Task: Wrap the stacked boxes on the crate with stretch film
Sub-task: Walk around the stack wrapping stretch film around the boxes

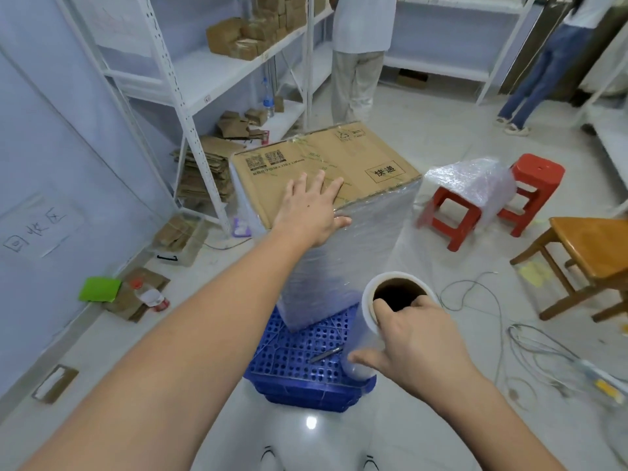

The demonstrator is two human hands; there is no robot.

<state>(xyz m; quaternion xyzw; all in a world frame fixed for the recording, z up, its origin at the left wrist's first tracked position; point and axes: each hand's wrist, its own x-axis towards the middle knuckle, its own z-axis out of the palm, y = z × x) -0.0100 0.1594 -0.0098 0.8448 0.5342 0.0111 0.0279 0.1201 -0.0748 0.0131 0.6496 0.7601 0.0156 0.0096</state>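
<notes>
The stacked cardboard boxes stand on a blue perforated crate, their sides covered in clear stretch film. My left hand lies flat with straight fingers on the near edge of the top box, thumb over the film-covered corner. My right hand grips the stretch film roll in front of the stack, fingers hooked into its brown core and thumb against its side. A sheet of film runs from the roll up to the stack's right corner.
A dark pen-like tool lies on the crate. Two red stools with bubble wrap and a wooden stool stand to the right; cables trail on the floor. White shelving with cardboard is left. Two people stand behind.
</notes>
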